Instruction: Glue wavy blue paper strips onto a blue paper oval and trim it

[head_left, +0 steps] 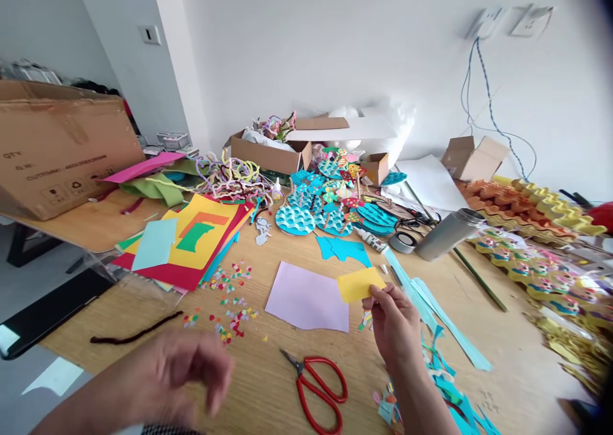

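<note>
Taking the lilac sheet [306,297] as the middle of a clock dial, I see the person's right hand [396,326] between 3 and 4 o'clock, its forearm running up from about 5. The thumb and forefinger pinch the near right-hand corner of a small yellow paper [355,285], the other fingers folded in beneath; the wrist is nearly in line with the forearm. The yellow paper sits at 3 o'clock, held up so that it overlaps the lilac sheet's right edge from where I look. The left hand [184,371] is at 8 o'clock, blurred, back upward, its fingers loosely bent with a moderate gap to the thumb; its forearm slants in from the lower left. Between the two hands, at 6 o'clock, red-handled scissors [318,387] lie with blades slightly parted, points toward 11. Paper confetti [234,323] is scattered at 9, and a dark brown pipe cleaner [136,338] lies just past the left hand. Pale blue strips [453,323] stretch beside the right hand. Further out, a stack of coloured paper [225,221] spreads at 10, wavy blue discs [294,221] crowd 12, blue cut sheets [345,250] rest at 1, and a metal flask [447,234] leans at 2.
</note>
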A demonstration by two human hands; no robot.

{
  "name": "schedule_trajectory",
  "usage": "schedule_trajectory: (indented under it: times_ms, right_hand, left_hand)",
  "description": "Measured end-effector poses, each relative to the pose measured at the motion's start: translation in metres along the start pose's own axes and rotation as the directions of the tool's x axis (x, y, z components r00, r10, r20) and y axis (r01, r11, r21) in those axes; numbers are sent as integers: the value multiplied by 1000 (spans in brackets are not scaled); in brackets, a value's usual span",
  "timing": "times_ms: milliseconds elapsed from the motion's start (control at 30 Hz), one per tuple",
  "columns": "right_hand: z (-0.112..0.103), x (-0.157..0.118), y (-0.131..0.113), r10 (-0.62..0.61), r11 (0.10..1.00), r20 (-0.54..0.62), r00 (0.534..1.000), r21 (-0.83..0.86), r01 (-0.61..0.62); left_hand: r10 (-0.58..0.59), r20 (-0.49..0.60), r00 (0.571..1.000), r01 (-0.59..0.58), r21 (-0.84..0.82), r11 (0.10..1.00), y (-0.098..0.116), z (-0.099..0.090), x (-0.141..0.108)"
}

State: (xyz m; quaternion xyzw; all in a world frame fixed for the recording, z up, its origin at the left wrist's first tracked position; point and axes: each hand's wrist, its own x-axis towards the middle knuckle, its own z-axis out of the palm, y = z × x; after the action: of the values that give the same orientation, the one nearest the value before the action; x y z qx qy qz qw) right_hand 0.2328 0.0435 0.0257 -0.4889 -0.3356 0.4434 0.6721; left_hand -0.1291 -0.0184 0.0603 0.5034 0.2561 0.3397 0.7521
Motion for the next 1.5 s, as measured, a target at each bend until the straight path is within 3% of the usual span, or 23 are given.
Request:
schedule_trajectory:
  times_ms: [100, 167, 267, 333, 400, 433, 467, 533, 567, 633, 733, 833, 1033, 1200, 1500]
  right_hand:
    - [0, -2, -3, 54, 991, 188, 981, -130, -30]
    - [-1, -4, -10, 127, 961, 361, 924, -274, -25]
    - [-3, -7, -18, 313, 854, 546, 777, -520, 22]
    - [-8, -8, -20, 451, 751, 570, 686, -658, 53]
    - [-13, -7, -19, 563, 630, 528, 635, -772, 84]
    - [-15, -6, -18, 587, 559, 495, 641, -820, 120]
    - [-16, -6, -18, 576, 484, 462, 674, -858, 174]
    - [-14, -6, -18, 463, 346, 414, 784, -898, 270]
    - [-10, -7, -19, 386, 328, 407, 828, -899, 289]
    - [1, -14, -20, 279, 450, 415, 866, -853, 264]
    - [23, -29, -20, 212, 756, 488, 847, -631, 174]
    - [39, -42, -15, 162, 879, 491, 856, -467, 101]
    - [44, -45, -1, 251, 916, 370, 895, -390, -95]
    - [44, -43, 0, 313, 935, 400, 861, -291, -204]
    - [45, -44, -1, 305, 936, 417, 856, -298, -188]
  left_hand:
    - [74, -208, 975, -135, -295, 946, 10, 16, 55]
    - [24, -329, 944, -176, -442, 879, 9, 24, 91]
    - [-80, -361, 929, -161, -589, 792, 0, 33, 129]
    - [-116, -343, 932, -139, -634, 760, -6, 37, 142]
    - [-129, -322, 938, -123, -656, 745, -10, 41, 148]
    - [-130, -312, 941, -117, -662, 740, -12, 42, 150]
    - [-131, -304, 944, -113, -667, 737, -13, 44, 152]
    - [-133, -290, 948, -101, -669, 737, -17, 47, 154]
    - [-135, -284, 949, -93, -665, 741, -20, 48, 155]
    - [-134, -276, 952, -81, -648, 757, -25, 49, 157]
    - [-117, -263, 958, -68, -604, 794, -32, 52, 159]
    - [-128, -264, 956, -39, -546, 837, -35, 56, 159]
    - [-112, -282, 953, -19, -425, 905, -41, 64, 158]
    - [-74, -304, 950, -35, -340, 940, -44, 64, 156]
    - [-107, -354, 929, -28, -355, 934, -42, 66, 154]
